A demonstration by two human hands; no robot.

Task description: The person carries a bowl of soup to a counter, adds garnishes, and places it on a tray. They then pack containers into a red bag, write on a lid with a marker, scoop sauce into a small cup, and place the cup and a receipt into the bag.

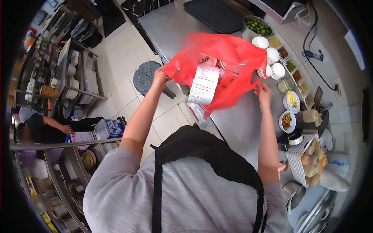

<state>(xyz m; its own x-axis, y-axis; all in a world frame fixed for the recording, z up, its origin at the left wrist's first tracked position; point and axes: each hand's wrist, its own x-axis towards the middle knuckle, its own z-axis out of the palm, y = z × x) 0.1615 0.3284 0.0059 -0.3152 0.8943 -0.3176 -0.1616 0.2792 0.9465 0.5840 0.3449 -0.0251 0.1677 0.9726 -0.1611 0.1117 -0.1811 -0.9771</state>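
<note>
A red plastic bag (241,50) is spread between my two hands above the steel counter, and its edges are blurred in places. My left hand (160,79) is closed on the bag's left corner. On the other side, my right hand (264,93) pinches the bag's lower right edge. A white printed receipt (204,86) hangs on the near side of the bag. Through the opening shows a pinkish package (207,61) with dark handwriting; the rest of the contents is hidden by the plastic.
Stacked white lids (277,70), a pot of green limes (257,27) and two bowls of food (287,121) line the counter's right side. A black tray (217,15) lies at the far end. A grey stool (149,77) stands left. Another person (42,128) is at far left.
</note>
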